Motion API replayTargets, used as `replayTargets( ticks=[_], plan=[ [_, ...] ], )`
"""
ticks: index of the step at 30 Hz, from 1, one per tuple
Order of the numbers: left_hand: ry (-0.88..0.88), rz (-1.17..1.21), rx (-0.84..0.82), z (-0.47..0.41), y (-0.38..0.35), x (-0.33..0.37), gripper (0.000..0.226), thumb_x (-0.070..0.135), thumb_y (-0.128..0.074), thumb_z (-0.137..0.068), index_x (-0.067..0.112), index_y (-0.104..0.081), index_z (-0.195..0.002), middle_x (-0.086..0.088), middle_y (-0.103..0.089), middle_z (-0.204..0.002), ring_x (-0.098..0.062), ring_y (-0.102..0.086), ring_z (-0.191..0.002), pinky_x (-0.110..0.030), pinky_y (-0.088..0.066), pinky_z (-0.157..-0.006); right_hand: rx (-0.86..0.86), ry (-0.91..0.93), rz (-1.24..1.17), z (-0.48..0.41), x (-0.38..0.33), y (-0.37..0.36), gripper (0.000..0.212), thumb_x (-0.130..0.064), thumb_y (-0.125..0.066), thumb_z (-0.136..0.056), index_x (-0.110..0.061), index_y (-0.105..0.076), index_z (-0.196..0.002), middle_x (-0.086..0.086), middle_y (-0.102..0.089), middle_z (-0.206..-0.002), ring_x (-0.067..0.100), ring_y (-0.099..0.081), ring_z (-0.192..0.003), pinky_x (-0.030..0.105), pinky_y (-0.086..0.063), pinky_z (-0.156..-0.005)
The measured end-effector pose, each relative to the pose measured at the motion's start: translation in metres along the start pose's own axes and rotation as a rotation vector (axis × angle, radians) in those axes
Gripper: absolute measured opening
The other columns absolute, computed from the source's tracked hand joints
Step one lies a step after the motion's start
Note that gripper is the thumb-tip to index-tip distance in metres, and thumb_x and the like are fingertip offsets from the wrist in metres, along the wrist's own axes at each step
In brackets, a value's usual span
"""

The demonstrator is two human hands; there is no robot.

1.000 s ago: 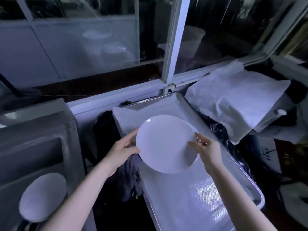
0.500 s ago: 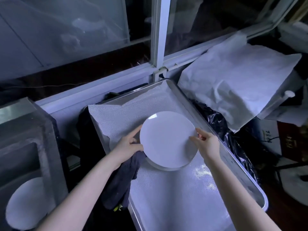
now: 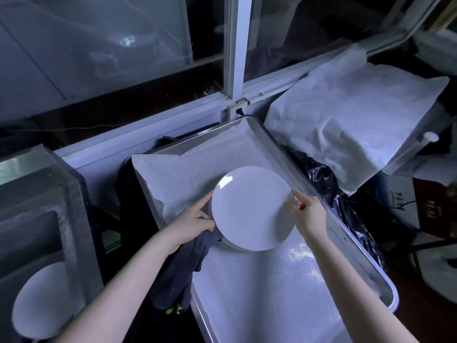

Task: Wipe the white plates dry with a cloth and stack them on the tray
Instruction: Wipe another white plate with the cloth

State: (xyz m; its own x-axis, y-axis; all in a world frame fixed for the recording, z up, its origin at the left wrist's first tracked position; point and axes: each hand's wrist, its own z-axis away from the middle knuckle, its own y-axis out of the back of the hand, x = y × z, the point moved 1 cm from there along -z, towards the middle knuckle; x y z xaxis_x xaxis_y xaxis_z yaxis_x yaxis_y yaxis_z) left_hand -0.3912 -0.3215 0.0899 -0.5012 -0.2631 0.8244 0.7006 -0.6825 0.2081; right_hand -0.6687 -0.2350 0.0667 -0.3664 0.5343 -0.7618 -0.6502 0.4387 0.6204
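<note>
Having been lowered onto the stack (image 3: 235, 247) in the tray (image 3: 366, 266), the plate (image 3: 252, 206) is pinched by the right grip (image 3: 309, 214), the cloth (image 3: 183, 268) clutched by the left grip (image 3: 193, 224).

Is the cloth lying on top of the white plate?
No, the dark cloth hangs under the left hand beside the white plate.

The plate (image 3: 249, 206) lies on a stack (image 3: 235, 246) in the tray (image 3: 376, 280), with the cloth (image 3: 183, 268) draped over the tray's left rim.

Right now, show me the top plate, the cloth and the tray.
top plate (image 3: 252, 206): head view, middle of its face.
cloth (image 3: 180, 273): head view, its hanging fold.
tray (image 3: 378, 288): head view, wall at its near right corner.
</note>
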Motion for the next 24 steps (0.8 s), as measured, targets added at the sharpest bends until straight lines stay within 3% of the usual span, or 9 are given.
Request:
replayTargets(
  ticks=[4, 7, 10, 12, 15, 18, 20, 22, 24],
  plan=[
    [-0.015, -0.007, 0.083, 0.017, -0.001, -0.006, 0.084, 0.003, -0.062, -0.081, 0.052, -0.032, -0.144, 0.000, -0.069, -0.096, 0.000, -0.063, -0.080, -0.005, -0.043, -0.069, 0.029, 0.091, 0.099, 0.010, -0.006, 0.002, 0.050, -0.013, -0.071, -0.087, -0.019, -0.061, -0.135, 0.018, -0.054, -0.108, 0.024, -0.050, -0.101, 0.024, -0.036, -0.088],
    [-0.065, 0.082, 0.227, 0.042, 0.008, -0.012, 0.071, 0.002, -0.060, -0.083, 0.044, -0.046, -0.138, 0.004, -0.069, -0.096, 0.003, -0.060, -0.080, -0.004, -0.041, -0.073, 0.070, 0.285, 0.091, 0.040, -0.029, -0.003, 0.050, -0.012, -0.075, -0.085, -0.018, -0.063, -0.133, 0.014, -0.051, -0.111, 0.026, -0.053, -0.099, 0.032, -0.043, -0.094],
    [-0.152, 0.153, 0.369, 0.073, 0.020, -0.016, 0.062, -0.002, -0.060, -0.083, 0.038, -0.055, -0.130, 0.002, -0.069, -0.099, 0.001, -0.059, -0.086, -0.007, -0.041, -0.077, -0.156, 0.479, -0.006, 0.085, -0.067, -0.026, 0.040, -0.019, -0.076, -0.086, -0.024, -0.067, -0.125, 0.000, -0.055, -0.105, 0.007, -0.057, -0.083, 0.015, -0.043, -0.080],
    [-0.234, 0.176, 0.479, 0.095, 0.031, -0.018, 0.058, -0.007, -0.060, -0.082, 0.034, -0.060, -0.123, 0.004, -0.069, -0.094, 0.002, -0.058, -0.085, -0.006, -0.041, -0.079, -0.376, 0.572, -0.034, 0.119, -0.094, -0.048, 0.038, -0.026, -0.076, -0.086, -0.028, -0.068, -0.123, -0.005, -0.057, -0.103, 0.004, -0.058, -0.082, 0.012, -0.040, -0.076],
    [-0.337, 0.218, 0.658, 0.136, 0.053, -0.026, 0.052, -0.006, -0.062, -0.084, 0.034, -0.064, -0.117, 0.013, -0.069, -0.089, 0.002, -0.060, -0.090, -0.010, -0.043, -0.085, -0.663, 0.623, -0.121, 0.170, -0.129, -0.083, 0.051, -0.035, -0.078, -0.083, -0.038, -0.060, -0.131, -0.009, -0.058, -0.107, 0.007, -0.061, -0.089, 0.017, -0.046, -0.080],
    [-0.391, 0.351, 0.781, 0.183, 0.077, -0.042, 0.041, 0.009, -0.067, -0.086, 0.037, -0.066, -0.116, 0.009, -0.070, -0.103, -0.004, -0.063, -0.103, -0.016, -0.044, -0.090, -0.832, 0.646, -0.206, 0.219, -0.155, -0.119, 0.074, -0.034, -0.082, -0.078, -0.041, -0.046, -0.143, -0.005, -0.058, -0.116, 0.014, -0.064, -0.100, 0.032, -0.053, -0.091],
    [-0.414, 0.433, 0.822, 0.217, 0.094, -0.054, 0.039, 0.019, -0.065, -0.082, 0.039, -0.066, -0.116, 0.009, -0.070, -0.113, -0.008, -0.061, -0.113, -0.024, -0.044, -0.096, -0.906, 0.683, -0.234, 0.250, -0.169, -0.143, 0.086, -0.028, -0.083, -0.077, -0.034, -0.038, -0.150, -0.002, -0.057, -0.133, 0.017, -0.061, -0.115, 0.041, -0.051, -0.100],
    [-0.431, 0.472, 0.838, 0.251, 0.113, -0.070, 0.048, 0.014, -0.059, -0.077, 0.037, -0.065, -0.119, 0.009, -0.069, -0.120, -0.007, -0.058, -0.120, -0.025, -0.042, -0.101, -0.931, 0.739, -0.241, 0.278, -0.183, -0.167, 0.084, -0.014, -0.080, -0.081, -0.025, -0.037, -0.151, -0.003, -0.053, -0.145, 0.016, -0.054, -0.129, 0.045, -0.046, -0.107],
    [-0.425, 0.406, 0.858, 0.285, 0.131, -0.091, 0.062, 0.006, -0.053, -0.071, 0.037, -0.060, -0.125, 0.014, -0.065, -0.127, -0.002, -0.054, -0.124, -0.018, -0.040, -0.100, -0.946, 0.750, -0.267, 0.303, -0.198, -0.189, 0.071, -0.002, -0.073, -0.084, -0.023, -0.045, -0.146, -0.004, -0.057, -0.142, 0.011, -0.056, -0.126, 0.044, -0.046, -0.107]
  ],
)
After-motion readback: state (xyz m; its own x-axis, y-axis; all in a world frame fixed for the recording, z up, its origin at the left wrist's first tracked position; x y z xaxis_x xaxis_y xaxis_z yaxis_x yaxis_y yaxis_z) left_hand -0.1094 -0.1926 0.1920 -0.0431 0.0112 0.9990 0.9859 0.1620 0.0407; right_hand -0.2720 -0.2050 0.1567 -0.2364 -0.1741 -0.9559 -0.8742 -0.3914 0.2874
